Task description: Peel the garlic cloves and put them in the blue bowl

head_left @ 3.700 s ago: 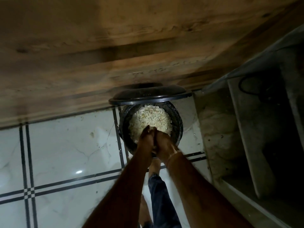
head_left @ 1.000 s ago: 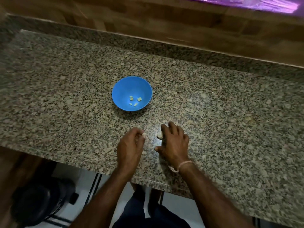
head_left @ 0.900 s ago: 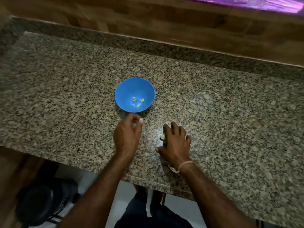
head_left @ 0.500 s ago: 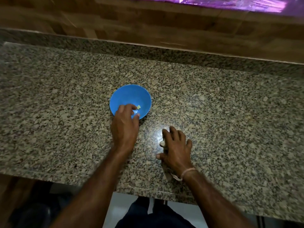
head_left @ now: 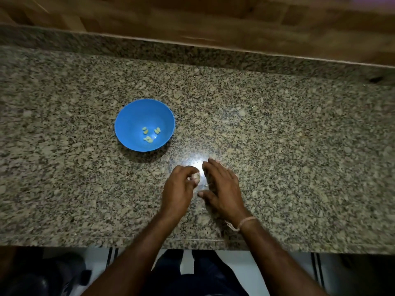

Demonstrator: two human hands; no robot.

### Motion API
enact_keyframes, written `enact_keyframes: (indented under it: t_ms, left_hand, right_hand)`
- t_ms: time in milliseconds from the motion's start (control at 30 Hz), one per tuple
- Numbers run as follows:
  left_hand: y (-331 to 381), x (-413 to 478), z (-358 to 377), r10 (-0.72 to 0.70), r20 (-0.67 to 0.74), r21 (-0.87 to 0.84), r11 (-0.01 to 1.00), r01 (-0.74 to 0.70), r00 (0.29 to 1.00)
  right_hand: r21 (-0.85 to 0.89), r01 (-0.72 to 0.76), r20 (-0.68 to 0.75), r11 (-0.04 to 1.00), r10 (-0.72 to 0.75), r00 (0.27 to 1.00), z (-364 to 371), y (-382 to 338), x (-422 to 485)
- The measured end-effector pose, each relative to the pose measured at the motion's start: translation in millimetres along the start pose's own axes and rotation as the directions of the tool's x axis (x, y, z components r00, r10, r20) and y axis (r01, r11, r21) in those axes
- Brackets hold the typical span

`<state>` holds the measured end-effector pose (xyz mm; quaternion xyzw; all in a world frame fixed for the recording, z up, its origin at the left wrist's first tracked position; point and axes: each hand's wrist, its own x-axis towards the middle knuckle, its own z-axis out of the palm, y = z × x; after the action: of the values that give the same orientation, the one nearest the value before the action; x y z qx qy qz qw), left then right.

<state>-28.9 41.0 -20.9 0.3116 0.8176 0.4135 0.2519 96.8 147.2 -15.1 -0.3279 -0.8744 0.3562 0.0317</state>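
I see a few peeled garlic cloves (head_left: 149, 134) lying in the blue bowl (head_left: 132, 116) on the desk (head_left: 277, 135), so I judge the task partly done, while the left hand (head_left: 178, 189) pinches another pale clove (head_left: 196, 176) just beside the right hand (head_left: 222, 186), which lies flat, fingers straight, gripping nothing visible.

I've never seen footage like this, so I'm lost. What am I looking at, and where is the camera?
No machine here: a person works with bare hands, filmed by one wide camera worn on the head, looking down. On the granite counter stands a blue bowl with a few peeled garlic cloves inside. The left hand pinches a small pale piece, probably a garlic clove. The right hand lies open beside it, fingers spread over the counter, holding nothing I can see.
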Motion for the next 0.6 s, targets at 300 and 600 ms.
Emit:
enact_keyframes:
  t_ms: [300,600]
  left_hand:
    - [45.5,-22.5,-2.3,-0.385,0.402,-0.804,0.287,0.521,0.831]
    - [69.0,-37.5,-3.4,-0.347,0.365,-0.878,0.180,0.443,0.864]
  right_hand:
    - [0.659,-0.040,-0.064,0.751,0.109,0.992,-33.2,-17.0,-5.7]
    - [0.693,0.039,-0.093,0.720,0.036,0.995,-51.5,-18.4,-13.1]
